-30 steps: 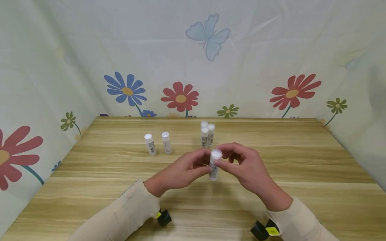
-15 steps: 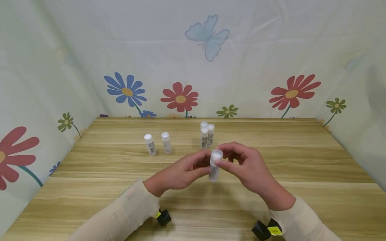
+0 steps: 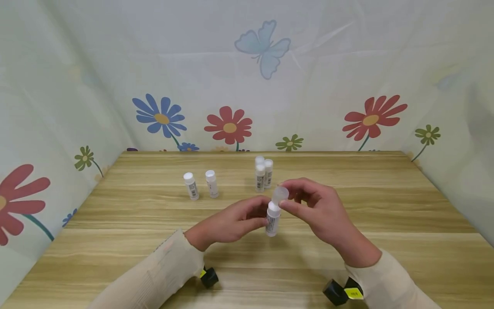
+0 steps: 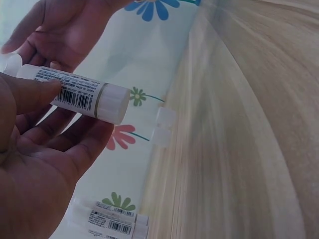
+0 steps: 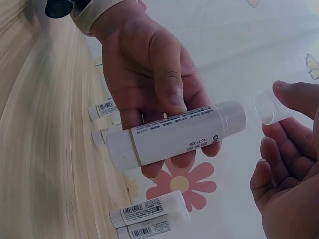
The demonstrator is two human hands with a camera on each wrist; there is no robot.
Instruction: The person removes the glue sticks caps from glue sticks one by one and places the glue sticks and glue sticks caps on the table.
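Note:
Between the thumb and fingers of my left hand (image 3: 227, 221) is a white glue-stick-like tube (image 3: 272, 223), held upright with its printed label showing. My right hand (image 3: 322, 214) pinches a translucent cap (image 3: 280, 195) just above and to the right of the tube's top. In the right wrist view a small gap separates the cap (image 5: 270, 107) from the end of the tube (image 5: 174, 132). The left wrist view shows my left thumb lying on the label of the tube (image 4: 75, 93).
Two capped tubes (image 3: 191, 186) (image 3: 212, 184) stand apart at the left on the wooden table (image 3: 154, 214). Three more tubes (image 3: 260, 178) stand close together beyond my hands. A flower-printed cloth (image 3: 308, 86) rises behind and beside the table.
The cap has come off the tube, moving up and to the right in my right hand. My left hand stays around the tube, which sits slightly lower.

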